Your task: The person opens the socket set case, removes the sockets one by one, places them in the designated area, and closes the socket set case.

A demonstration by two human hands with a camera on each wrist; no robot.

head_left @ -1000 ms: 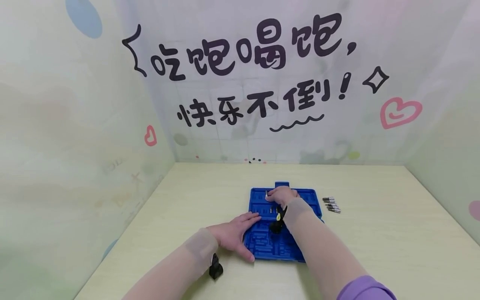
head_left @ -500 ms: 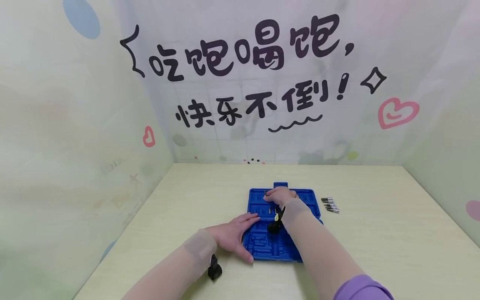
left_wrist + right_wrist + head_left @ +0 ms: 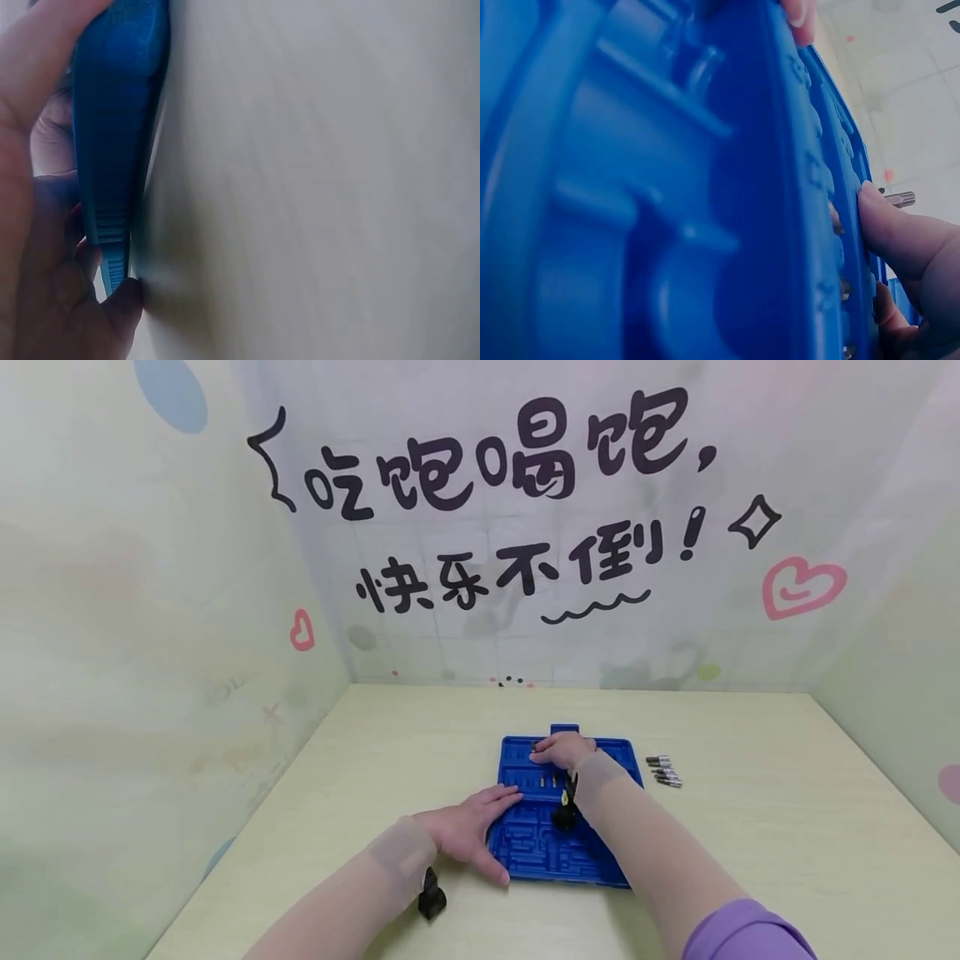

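Note:
An opened blue plastic tool case (image 3: 528, 860) lies on the table, its moulded slots facing up. My left hand (image 3: 467, 828) rests along the left side of the case, fingers straight and spread, thumb near the front corner. In the left wrist view that hand lies along the blue side wall (image 3: 112, 135). Over the far half, my right hand (image 3: 564, 749) pinches a small bit. The grooved metal tip of the bit (image 3: 901, 199) sticks out past the thumb (image 3: 889, 221) in the right wrist view. Small metal bits (image 3: 548, 782) sit in slots just below this hand.
Several loose bit sockets (image 3: 664, 772), silver with dark ends, lie on the table (image 3: 765, 827) right of the case. A blue latch tab (image 3: 564, 728) juts from the far edge of the case. Printed walls enclose the table at the back and sides.
My right wrist has shifted slightly right, while the hand stays over the same far part of the case. The left hand keeps its place on the case. The head view sways a little.

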